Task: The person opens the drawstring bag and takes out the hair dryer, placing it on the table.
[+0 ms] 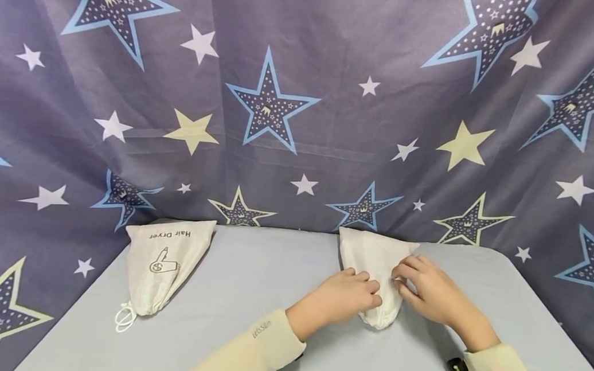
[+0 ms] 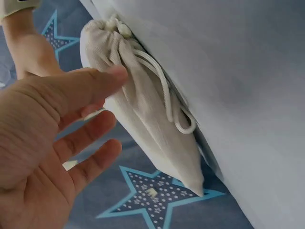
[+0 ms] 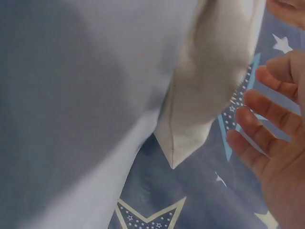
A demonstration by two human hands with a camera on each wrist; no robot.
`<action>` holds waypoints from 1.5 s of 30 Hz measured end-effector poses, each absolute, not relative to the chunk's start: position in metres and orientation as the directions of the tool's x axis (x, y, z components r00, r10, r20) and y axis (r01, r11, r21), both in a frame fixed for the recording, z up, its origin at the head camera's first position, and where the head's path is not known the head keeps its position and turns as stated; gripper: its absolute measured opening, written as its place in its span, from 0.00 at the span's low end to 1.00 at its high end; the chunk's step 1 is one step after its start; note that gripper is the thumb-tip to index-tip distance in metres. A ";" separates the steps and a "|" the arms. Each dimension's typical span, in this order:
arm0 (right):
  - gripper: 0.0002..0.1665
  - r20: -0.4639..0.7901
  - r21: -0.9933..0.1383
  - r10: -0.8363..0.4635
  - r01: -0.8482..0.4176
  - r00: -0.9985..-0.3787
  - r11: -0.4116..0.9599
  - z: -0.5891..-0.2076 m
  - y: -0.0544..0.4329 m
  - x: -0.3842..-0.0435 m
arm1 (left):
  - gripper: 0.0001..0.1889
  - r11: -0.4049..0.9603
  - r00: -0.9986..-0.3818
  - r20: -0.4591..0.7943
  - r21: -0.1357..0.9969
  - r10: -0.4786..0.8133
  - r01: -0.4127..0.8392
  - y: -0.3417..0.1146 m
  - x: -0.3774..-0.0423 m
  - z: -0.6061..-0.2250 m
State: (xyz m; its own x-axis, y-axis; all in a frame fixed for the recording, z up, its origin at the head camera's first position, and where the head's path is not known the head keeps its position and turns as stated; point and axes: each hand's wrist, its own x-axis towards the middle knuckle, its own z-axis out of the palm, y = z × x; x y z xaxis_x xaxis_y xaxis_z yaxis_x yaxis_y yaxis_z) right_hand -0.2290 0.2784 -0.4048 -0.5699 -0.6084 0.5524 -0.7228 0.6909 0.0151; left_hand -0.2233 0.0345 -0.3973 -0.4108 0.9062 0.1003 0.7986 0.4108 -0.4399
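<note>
A white cloth drawstring bag (image 1: 375,251) lies at the right of the table, its wide end toward the curtain and its gathered end toward me. In the left wrist view, a loop of cord (image 2: 167,102) lies along the bag's side. My left hand (image 1: 343,297) is at the bag's left side, thumb tip over the cloth and fingers loosely bent. My right hand (image 1: 431,290) is at the opposite side. Its fingers are relaxed and slightly bent, beside the bag (image 3: 200,95) in the right wrist view. Neither hand grips the cloth.
A second drawstring bag (image 1: 167,262), printed "Hair Dryer" with a dryer drawing, lies at the table's left, its white cord (image 1: 124,318) toward me. Behind the pale grey-blue table (image 1: 270,275) hangs a dark curtain (image 1: 321,130) patterned with stars.
</note>
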 end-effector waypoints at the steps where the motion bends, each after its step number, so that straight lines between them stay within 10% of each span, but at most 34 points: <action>1: 0.08 0.550 0.015 -0.611 -0.725 -0.569 0.688 -0.406 0.277 -0.229 | 0.11 0.412 -0.416 0.095 -0.451 0.904 0.792 0.036 -0.222 -0.397; 27: 0.10 0.544 -0.019 -0.622 -0.750 -0.563 0.661 -0.405 0.265 -0.220 | 0.07 0.505 -0.488 0.171 -0.480 0.856 0.717 0.040 -0.229 -0.409; 45: 0.14 0.574 -0.057 -0.580 -0.735 -0.578 0.675 -0.389 0.267 -0.208 | 0.05 0.518 -0.387 0.381 -0.348 0.840 0.781 0.019 -0.246 -0.390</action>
